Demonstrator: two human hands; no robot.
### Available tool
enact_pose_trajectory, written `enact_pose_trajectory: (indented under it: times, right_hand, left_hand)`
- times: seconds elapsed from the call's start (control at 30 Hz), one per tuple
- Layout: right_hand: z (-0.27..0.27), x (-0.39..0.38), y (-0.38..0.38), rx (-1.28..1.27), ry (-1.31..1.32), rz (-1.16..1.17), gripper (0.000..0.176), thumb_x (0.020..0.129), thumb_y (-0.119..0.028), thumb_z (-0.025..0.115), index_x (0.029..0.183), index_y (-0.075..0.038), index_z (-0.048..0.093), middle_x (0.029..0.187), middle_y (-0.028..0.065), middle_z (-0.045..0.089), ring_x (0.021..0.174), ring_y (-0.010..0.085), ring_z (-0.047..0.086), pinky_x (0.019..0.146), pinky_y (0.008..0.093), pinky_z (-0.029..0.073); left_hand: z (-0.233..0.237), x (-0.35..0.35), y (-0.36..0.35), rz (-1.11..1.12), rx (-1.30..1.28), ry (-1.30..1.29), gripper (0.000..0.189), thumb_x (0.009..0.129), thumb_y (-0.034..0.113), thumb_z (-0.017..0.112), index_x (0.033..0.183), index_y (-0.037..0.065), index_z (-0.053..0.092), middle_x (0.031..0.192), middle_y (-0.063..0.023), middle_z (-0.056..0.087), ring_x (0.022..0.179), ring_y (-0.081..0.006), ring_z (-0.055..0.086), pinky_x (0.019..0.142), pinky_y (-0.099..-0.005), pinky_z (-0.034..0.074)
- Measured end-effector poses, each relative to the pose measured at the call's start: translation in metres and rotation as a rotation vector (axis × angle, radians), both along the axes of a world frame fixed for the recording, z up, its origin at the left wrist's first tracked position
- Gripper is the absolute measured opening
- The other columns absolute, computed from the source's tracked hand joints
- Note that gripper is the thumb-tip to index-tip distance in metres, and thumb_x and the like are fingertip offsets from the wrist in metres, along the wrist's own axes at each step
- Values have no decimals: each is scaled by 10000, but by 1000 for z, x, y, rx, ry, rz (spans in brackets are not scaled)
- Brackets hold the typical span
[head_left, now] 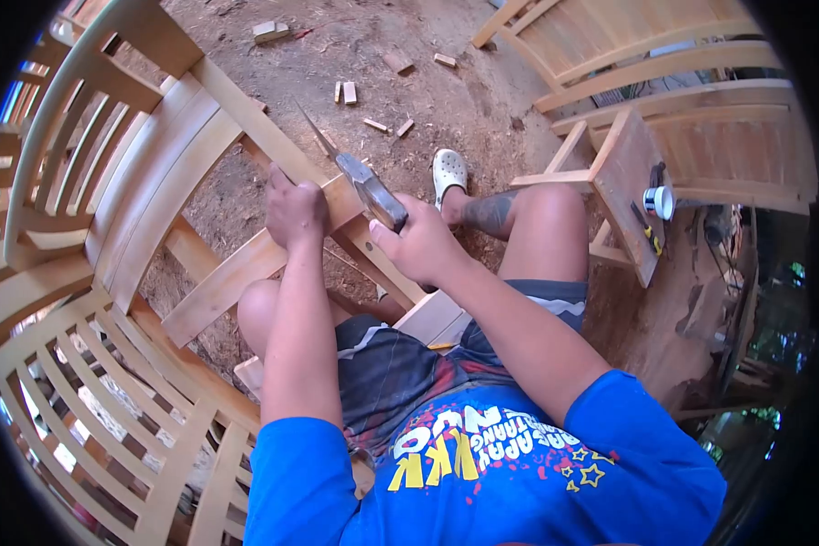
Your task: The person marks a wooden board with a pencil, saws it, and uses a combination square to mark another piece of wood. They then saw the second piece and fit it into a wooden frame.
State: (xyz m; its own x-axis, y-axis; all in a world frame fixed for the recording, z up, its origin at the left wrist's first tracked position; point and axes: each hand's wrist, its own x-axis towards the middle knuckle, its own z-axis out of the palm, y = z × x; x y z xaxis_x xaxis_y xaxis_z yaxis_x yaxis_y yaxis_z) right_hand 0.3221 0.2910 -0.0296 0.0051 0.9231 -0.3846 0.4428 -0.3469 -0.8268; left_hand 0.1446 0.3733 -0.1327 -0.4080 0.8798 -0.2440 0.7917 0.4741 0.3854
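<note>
My right hand (420,244) is closed round a hammer (370,189), whose dark metal head tapers to a long thin point facing away from me. The handle is mostly hidden by the hand. My left hand (297,211) is closed over a pale wooden board (223,284) that slants across my left knee, its finger ends partly hidden. The board's far end meets a long wooden rail (268,135) of the bench frame. The hammer head hangs just right of my left hand, over the board's far end.
A slatted wooden bench (146,200) curves along my left. To the right, a small wooden stool (623,187) bears a white cup (660,203) and yellow-handled pliers (653,239). Wood offcuts (349,93) lie on the dirt floor. Another slatted wooden piece (664,68) stands at the upper right.
</note>
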Motion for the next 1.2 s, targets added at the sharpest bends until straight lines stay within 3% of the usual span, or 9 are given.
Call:
enact_pose_trajectory:
  times: [0.2,0.23,0.33,0.43,0.53,0.73,0.93,1.07,1.2]
  right_hand:
    - [2,7,48,13,-94,177,337,911,-279,737,1039,29,688,833,217,712,807,384,722,769,473,566]
    - [4,8,51,13,-145,210,400,933,-350,738,1051,30,697,859,231,730,846,397,740,792,478,574]
    - [9,1,49,-61,-96,178,413,986,-390,750,1046,16,705,779,117,686,702,222,638,681,400,531]
    - [12,-6,48,-79,-88,140,424,1022,-413,714,1043,9,689,773,92,668,709,197,624,683,392,525]
    - [4,3,44,-90,-21,138,447,1007,-426,696,1026,20,691,845,207,719,839,363,727,802,470,561]
    - [8,15,-8,-50,111,22,323,1020,-321,691,1035,2,683,823,189,701,773,317,689,768,448,549]
    - [95,72,-122,-94,114,30,531,1022,-271,714,1460,1,589,1072,211,769,982,237,766,883,397,574]
    - [163,100,-192,-178,18,30,583,1014,-207,726,1495,58,531,1200,249,753,1101,249,760,960,388,566]
    - [113,83,-148,-140,63,55,583,1022,-205,715,1513,43,522,1205,242,754,1138,255,755,979,385,566]
  left_hand:
    - [0,0,6,113,37,2,510,986,380,493,1443,158,537,1293,-231,691,1100,-458,720,956,-585,554]
    - [2,3,7,121,36,15,500,998,404,491,1431,158,542,1294,-231,691,1100,-459,720,956,-586,553]
    - [3,5,8,161,53,31,512,1019,474,486,1415,156,548,1285,-235,693,1101,-460,719,952,-582,554]
    - [5,1,10,152,45,-4,512,1028,491,487,1406,150,545,1269,-235,697,1088,-462,722,934,-582,560]
    - [2,-1,13,143,55,3,504,1030,483,489,1403,147,540,1260,-236,699,1084,-461,722,933,-585,558]
    - [1,2,13,118,20,33,494,1037,466,483,1394,129,538,1264,-237,699,1090,-459,722,933,-596,554]
    - [-1,2,13,102,12,58,509,1041,465,470,1399,109,532,1298,-234,686,1124,-464,710,961,-597,544]
    - [2,6,10,89,0,51,514,1042,463,470,1398,97,535,1295,-245,686,1137,-464,705,969,-599,537]
    - [-3,3,12,88,67,69,518,1041,454,473,1400,86,539,1283,-260,688,1135,-474,696,977,-604,526]
